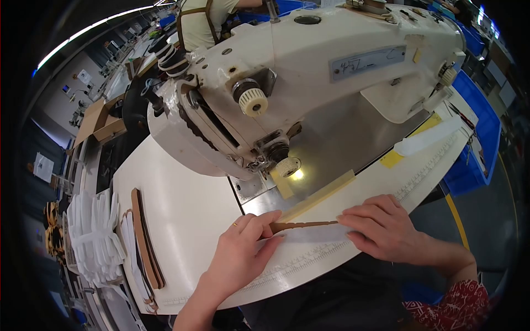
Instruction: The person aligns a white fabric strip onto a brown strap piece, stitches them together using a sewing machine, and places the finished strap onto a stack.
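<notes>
My left hand (243, 248) pinches one end of a narrow brown strip (303, 225), and my right hand (383, 229) grips its other end. A white strip (314, 235) runs along the brown one on the side nearer me, also between both hands. The strips are stretched just above the front part of the white sewing table (182, 220). Beyond them stands a white sewing machine (309, 55), its lamp shining near the needle area. The parts of the strips under my fingers are hidden.
Brown and white strips (144, 243) lie at the table's left, beside a tied bundle of white strips (95, 237). A yellow tape guide (320, 194) and printed rulers (298, 259) mark the tabletop. Blue bins (486, 138) stand at right. Another person (201, 25) is behind the machine.
</notes>
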A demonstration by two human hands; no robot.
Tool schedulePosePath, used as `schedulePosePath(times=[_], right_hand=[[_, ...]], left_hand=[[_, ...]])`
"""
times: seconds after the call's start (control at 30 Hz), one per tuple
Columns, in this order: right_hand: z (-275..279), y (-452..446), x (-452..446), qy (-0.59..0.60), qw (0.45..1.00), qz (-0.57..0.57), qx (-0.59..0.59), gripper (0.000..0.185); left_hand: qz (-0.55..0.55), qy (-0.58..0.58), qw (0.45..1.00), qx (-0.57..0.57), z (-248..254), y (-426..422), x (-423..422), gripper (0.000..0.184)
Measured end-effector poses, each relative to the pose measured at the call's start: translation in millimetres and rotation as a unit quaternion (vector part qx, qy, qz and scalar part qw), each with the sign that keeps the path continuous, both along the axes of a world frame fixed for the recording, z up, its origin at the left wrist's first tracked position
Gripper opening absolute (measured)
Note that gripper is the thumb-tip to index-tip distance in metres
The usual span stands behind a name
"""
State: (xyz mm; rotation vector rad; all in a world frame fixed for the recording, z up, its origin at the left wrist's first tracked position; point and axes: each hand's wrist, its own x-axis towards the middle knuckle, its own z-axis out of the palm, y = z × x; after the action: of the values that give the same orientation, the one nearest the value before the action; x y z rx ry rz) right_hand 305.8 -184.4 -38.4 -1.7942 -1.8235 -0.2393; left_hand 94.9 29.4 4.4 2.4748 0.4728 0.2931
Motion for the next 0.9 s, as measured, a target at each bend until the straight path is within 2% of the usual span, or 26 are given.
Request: schedulePosePath(times=[0.47, 0.63, 0.9], right_hand=[[15, -1, 4, 0.085, 0.995, -0.002, -0.059, 0.055], [25, -10, 10, 0.081, 0.992, -0.033, -0.088, 0.054], [27, -14, 17, 0.089, 0.988, -0.021, -0.125, 0.047]], left_hand=[[0.057, 0.030, 0.992, -0.113, -1, 7, 5, 0.011], [0.068, 0.039, 0.992, -0.102, -2, 5, 8, 0.011], [0.085, 0.018, 0.992, -0.088, -1, 0, 9, 0.010]])
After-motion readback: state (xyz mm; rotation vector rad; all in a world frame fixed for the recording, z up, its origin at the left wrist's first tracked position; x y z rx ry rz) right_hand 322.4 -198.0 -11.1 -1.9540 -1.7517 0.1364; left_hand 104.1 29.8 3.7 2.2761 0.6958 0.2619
